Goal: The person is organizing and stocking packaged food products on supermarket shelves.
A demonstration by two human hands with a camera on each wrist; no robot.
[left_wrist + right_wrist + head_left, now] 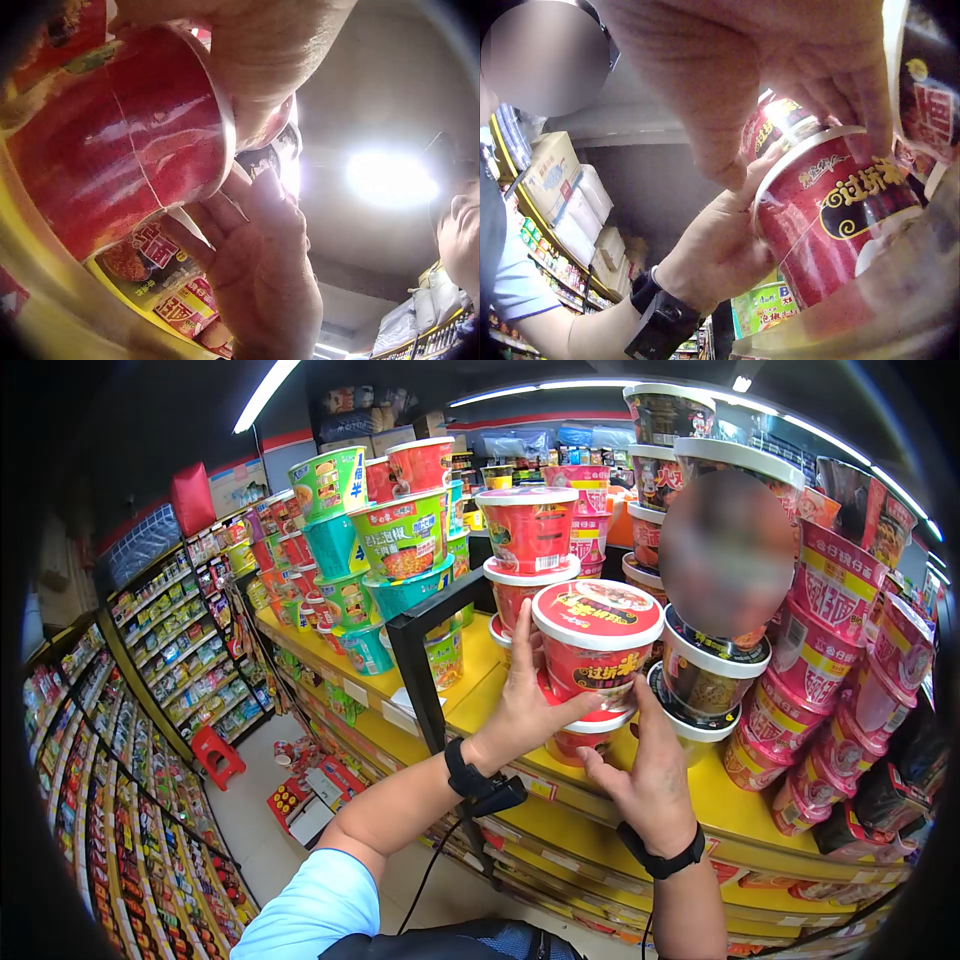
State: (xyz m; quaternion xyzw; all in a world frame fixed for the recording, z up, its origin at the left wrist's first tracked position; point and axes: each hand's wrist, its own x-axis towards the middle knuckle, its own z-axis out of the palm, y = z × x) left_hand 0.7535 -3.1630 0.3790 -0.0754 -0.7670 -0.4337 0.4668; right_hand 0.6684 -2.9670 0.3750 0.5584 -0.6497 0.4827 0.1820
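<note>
A red instant-noodle bowl (597, 645) with a white rim sits tilted on top of another red bowl (585, 732), above the yellow shelf (712, 792). My left hand (527, 698) holds its left side, fingers up behind it and thumb under the base. My right hand (645, 755) grips it from the lower right. In the right wrist view the right hand's fingers (855, 97) curl over the bowl's rim (832, 217), and the left hand (720, 247) cups the far side. The left wrist view looks up at the bowl's red wall (127, 150), with the right hand (262, 277) beside it.
Stacks of red, green and black noodle bowls (400, 540) crowd the shelf on both sides, some close on the right (835, 590). A black frame post (418, 670) stands left of my hands. A stocked aisle (170, 650) and a red stool (217, 755) lie at lower left.
</note>
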